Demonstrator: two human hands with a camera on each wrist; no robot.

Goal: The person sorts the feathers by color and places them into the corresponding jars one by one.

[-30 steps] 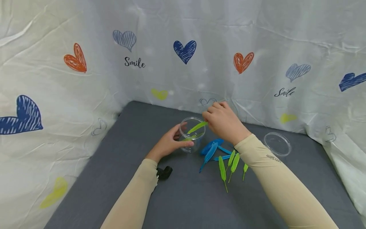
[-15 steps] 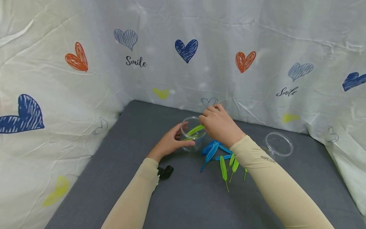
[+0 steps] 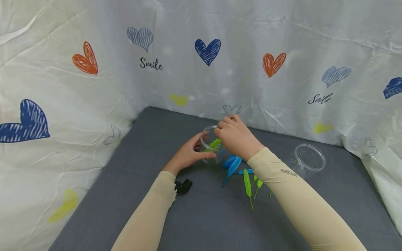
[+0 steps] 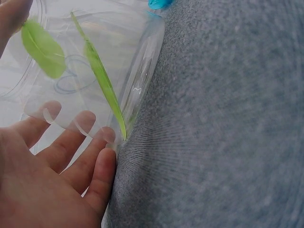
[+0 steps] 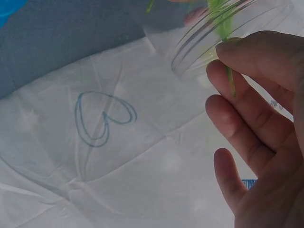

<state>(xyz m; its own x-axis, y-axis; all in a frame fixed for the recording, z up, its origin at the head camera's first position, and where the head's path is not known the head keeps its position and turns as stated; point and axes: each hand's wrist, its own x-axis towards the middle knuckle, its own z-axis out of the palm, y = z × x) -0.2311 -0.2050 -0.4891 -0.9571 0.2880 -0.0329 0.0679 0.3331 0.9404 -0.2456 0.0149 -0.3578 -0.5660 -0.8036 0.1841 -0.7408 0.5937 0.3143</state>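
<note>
My left hand is wrapped round a clear plastic jar, thumb on the near side and fingers behind. A green feather leans inside the jar in the left wrist view. Over the jar's mouth, my right hand pinches another green feather by its quill between thumb and forefinger. Its vane dips into the jar's mouth in the right wrist view. Beneath my right forearm lie blue feathers and several green feathers, some partly hidden by the sleeve.
A second clear container sits at the right, partly behind my right sleeve. Grey cloth covers the table. A white curtain printed with hearts hangs along the back and left.
My right hand has moved left and slightly down, lowering its green feather further into the jar's mouth. The left hand keeps its hold on the jar.
</note>
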